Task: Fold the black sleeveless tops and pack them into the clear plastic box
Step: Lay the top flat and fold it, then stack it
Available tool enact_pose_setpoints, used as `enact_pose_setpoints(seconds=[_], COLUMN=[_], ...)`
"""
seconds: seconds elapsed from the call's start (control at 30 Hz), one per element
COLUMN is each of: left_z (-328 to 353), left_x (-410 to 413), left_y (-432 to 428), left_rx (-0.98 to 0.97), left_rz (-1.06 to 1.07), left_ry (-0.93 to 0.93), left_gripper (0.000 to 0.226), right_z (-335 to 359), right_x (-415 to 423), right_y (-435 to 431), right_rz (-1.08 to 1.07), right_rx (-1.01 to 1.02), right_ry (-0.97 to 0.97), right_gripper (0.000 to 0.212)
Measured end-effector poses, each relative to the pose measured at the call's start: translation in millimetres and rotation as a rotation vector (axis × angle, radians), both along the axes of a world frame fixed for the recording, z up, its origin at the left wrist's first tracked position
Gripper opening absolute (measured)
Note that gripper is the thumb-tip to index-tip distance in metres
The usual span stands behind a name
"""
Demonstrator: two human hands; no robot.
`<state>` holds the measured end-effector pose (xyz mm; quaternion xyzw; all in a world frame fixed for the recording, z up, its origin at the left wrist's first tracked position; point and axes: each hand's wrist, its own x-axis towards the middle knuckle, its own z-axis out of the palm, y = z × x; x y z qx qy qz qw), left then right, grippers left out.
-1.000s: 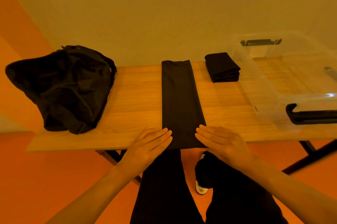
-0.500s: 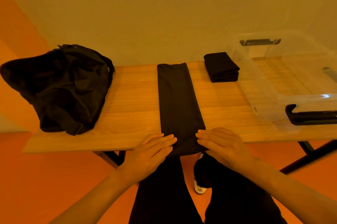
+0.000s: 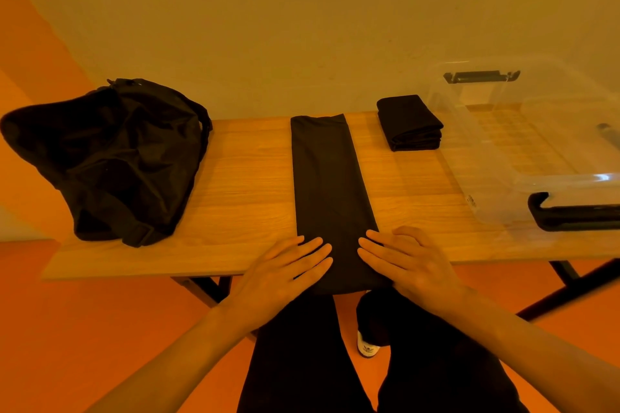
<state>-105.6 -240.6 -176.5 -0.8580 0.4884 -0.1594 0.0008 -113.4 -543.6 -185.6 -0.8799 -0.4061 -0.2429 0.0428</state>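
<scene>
A black sleeveless top [image 3: 328,184], folded into a long narrow strip, lies across the middle of the wooden table [image 3: 241,197], its near end hanging slightly over the front edge. My left hand [image 3: 285,275] lies flat on the strip's near left side, fingers straight. My right hand [image 3: 409,261] presses flat on its near right side. A small folded black top [image 3: 409,122] sits at the back right. The clear plastic box [image 3: 536,150] with black handles stands at the right; I see nothing inside it.
A black duffel bag [image 3: 110,157] slumps on the table's left end, partly past the edge. A plain wall runs behind the table. Black table legs and my dark trousers and a shoe show below the front edge over an orange floor.
The strip has slid a little toward me, and its near end now overhangs the front edge. Both hands stay flat on that end, moved slightly closer to me.
</scene>
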Motion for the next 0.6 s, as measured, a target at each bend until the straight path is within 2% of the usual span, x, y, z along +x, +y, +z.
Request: enact_pose_setpoints(seconds=[0.13, 0.23, 0.27, 0.33, 0.43, 0.47, 0.53, 0.6], left_z=[1, 6, 9, 19, 41, 45, 50, 54], left_x=[-3, -6, -7, -7, -4, 1, 20, 39], left_y=[0, -2, -3, -6, -19, -24, -30, -32], left_rx=[-0.240, -0.428, -0.479, -0.617, -0.833, -0.920, -1.066, -1.136], left_rz=[-0.046, -0.047, -0.045, 0.020, 0.270, 0.349, 0.470, 0.519], left_ry=[0.076, 0.164, 0.202, 0.318, 0.566, 0.661, 0.763, 0.807], left_gripper=[0.058, 0.064, 0.059, 0.034, 0.012, 0.012, 0.040, 0.066], right_z=[5, 11, 16, 30, 61, 69, 80, 86], right_x=[0, -3, -4, -5, 2, 8, 27, 49], right_y=[1, 0, 1, 4, 20, 26, 33, 38], right_rz=[0.059, 0.047, 0.044, 0.031, -0.129, -0.174, -0.226, -0.313], right_rx=[0.127, 0.263, 0.312, 0.410, 0.604, 0.687, 0.857, 0.940], right_ry=[0.034, 0.110, 0.158, 0.296, 0.570, 0.671, 0.856, 1.003], right_gripper=[0.050, 0.049, 0.045, 0.028, 0.022, 0.022, 0.019, 0.005])
